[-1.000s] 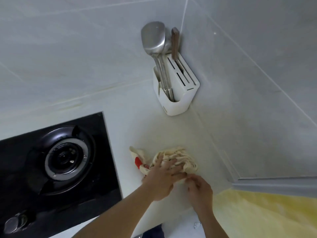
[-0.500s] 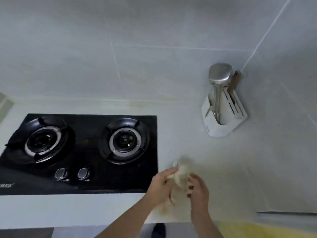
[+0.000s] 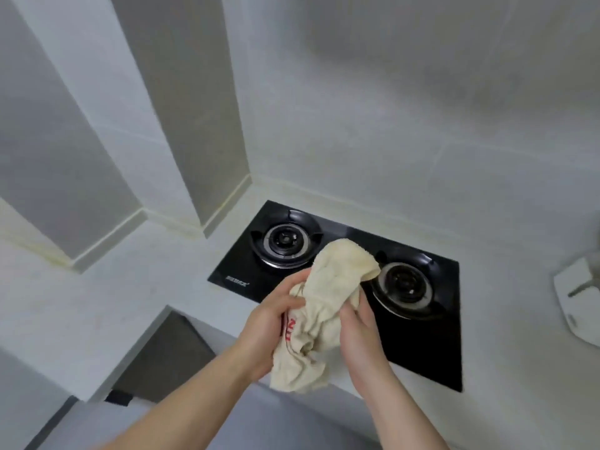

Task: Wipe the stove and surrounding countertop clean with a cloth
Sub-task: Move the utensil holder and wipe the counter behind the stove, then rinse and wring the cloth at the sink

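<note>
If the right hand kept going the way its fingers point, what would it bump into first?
Probably the cloth, which the right hand already grips with its fingers curled into it. Past the cloth, the line seems to lead toward the black stove, near the gap between its two burners, though depth is hard to judge from one view.

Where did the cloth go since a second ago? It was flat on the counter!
Both hands lifted the cloth off the counter and carried it left, up in front of the stove. It is now bunched up in the air, the left hand and right hand gripping it from either side. The head turned left too, so the utensil holder slid to the right edge. Both hands stayed on the cloth; the stove is untouched.
</note>
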